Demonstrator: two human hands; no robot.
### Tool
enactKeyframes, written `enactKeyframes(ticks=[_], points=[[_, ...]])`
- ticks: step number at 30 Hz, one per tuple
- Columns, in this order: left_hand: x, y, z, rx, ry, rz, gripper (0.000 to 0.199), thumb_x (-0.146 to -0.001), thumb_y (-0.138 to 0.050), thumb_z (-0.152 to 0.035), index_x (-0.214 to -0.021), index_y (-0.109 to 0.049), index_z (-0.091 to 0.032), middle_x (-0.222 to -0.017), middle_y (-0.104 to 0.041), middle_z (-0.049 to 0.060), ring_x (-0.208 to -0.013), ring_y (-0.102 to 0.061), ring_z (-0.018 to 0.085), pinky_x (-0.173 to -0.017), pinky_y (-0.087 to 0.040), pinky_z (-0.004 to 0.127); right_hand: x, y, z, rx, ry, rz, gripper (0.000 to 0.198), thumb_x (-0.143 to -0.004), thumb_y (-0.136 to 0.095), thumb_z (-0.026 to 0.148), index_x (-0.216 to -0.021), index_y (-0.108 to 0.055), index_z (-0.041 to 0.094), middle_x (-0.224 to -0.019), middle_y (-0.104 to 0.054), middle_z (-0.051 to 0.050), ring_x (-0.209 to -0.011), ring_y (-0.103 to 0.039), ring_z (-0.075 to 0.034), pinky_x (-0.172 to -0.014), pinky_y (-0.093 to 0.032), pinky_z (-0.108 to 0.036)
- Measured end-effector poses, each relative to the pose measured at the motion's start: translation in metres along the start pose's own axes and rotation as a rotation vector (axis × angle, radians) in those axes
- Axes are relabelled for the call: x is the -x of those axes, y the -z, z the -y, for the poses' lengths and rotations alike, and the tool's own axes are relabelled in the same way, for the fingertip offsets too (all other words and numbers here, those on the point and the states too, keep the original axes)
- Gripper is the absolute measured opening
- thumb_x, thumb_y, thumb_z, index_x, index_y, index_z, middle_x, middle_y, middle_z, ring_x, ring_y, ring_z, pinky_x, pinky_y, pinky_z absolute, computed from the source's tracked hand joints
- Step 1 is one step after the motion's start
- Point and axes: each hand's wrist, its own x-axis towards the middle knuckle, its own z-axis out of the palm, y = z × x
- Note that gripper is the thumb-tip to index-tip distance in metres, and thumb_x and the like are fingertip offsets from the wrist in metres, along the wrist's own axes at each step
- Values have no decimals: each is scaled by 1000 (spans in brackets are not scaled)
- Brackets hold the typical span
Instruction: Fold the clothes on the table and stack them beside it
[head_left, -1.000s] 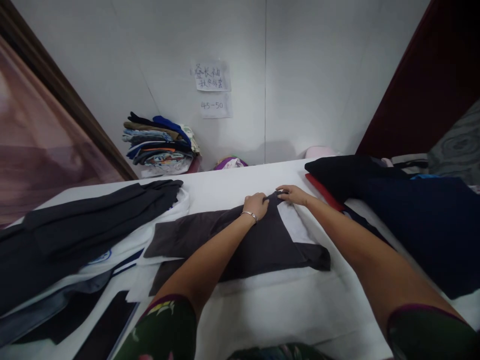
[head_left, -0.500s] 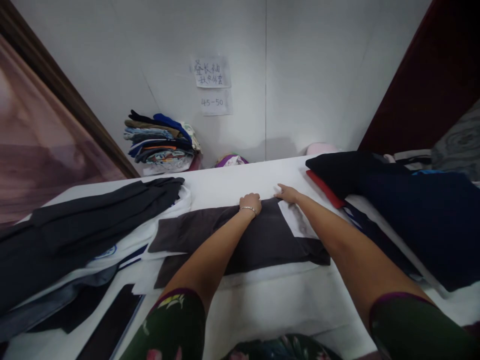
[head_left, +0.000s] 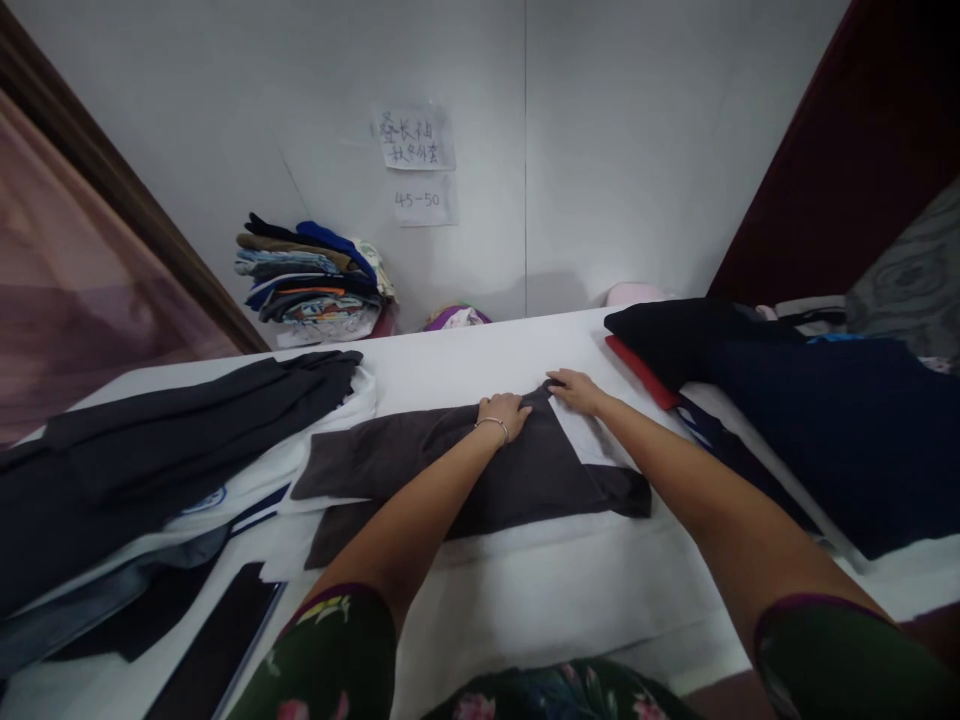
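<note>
The grey garment (head_left: 540, 450) is matt cloth, the bracelet (head_left: 493, 421) shiny metal, the upper sign (head_left: 417, 137) paper

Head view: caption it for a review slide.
Left hand rests on a dark grey cloth garment, right hand at its far edge, on a white table.

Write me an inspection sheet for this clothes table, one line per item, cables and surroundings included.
Surface: white table, clothes lying on it.
Job's things: dark grey-and-white garment, laid lengthwise across the middle.
Clutter: dark garment at left; navy garment at right.
Hands: left hand on the grey-and-white garment near its far edge; right hand touching its far right corner; grip unclear.
Cables: nothing seen.
Surroundings: clothes stack, handwritten notes on the wall, curtain at left.
</note>
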Motion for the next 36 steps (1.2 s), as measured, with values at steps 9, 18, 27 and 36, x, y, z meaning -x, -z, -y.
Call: enactKeyframes(ticks=[9,18,27,36], points=[[-5,27,9,51,82,-30,44,-96,-30,-45,-103,-68,-24,-109,-69,7,-103,-61,21,-85,-44,31,-18,16,7,47,-36,195,30,-90,-47,37,-103,-71,23,-93,-73,-3,-91,-65,-19,-81,-46,-28],[-24,10,8,32,209,114,34,-90,-45,-37,-104,-70,-18,-114,-68,14,-105,-62,26,-84,-48,35,-37,-10,13,113,-240,228,67,-73,-70,32,-135,-50,19,-124,-61,-19,-115,-56,-35,-93,-42,-44],[25,12,-7,-2,-143,-219,45,-93,-39,-48,-128,-54,-25,-140,-50,7,-133,-38,25,-114,-16,49,-13,-6,0,-131,-336,-75,65,-97,-22,48,-146,-27,6,-140,-48,-19,-126,-49,-21,-102,-40,-32],[36,-25,7,-83,-160,54,72,-90,-20,-64,-147,-31,-23,-155,-25,7,-143,-17,26,-115,-9,53,42,11,14,-95,-31,-218,62,-93,-33,55,-143,-39,18,-153,-30,-10,-143,-19,-24,-115,-20,-44]])
